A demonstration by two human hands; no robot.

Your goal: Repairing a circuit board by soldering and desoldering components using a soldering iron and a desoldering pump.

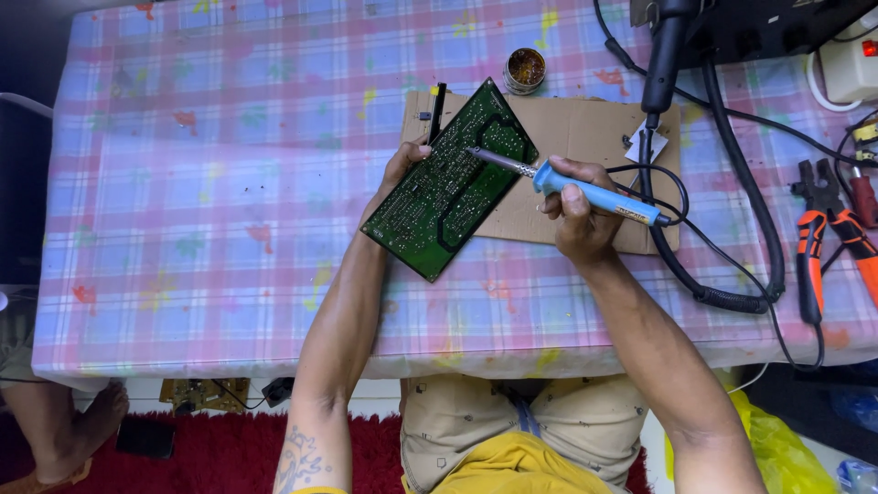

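Two hands are occupied — the left hand is clamped on the edge of a green circuit board, tilted over the cardboard sheet; the right hand is wrapped around a blue soldering iron, tip on the board. Board is judged light, stiff, fragile — best held by its edges.

Your single head-worn camera looks almost straight down from above your shoulders, fairly close, onto the checked tablecloth, with your forearms entering from the bottom edge and your lap and the red rug below.
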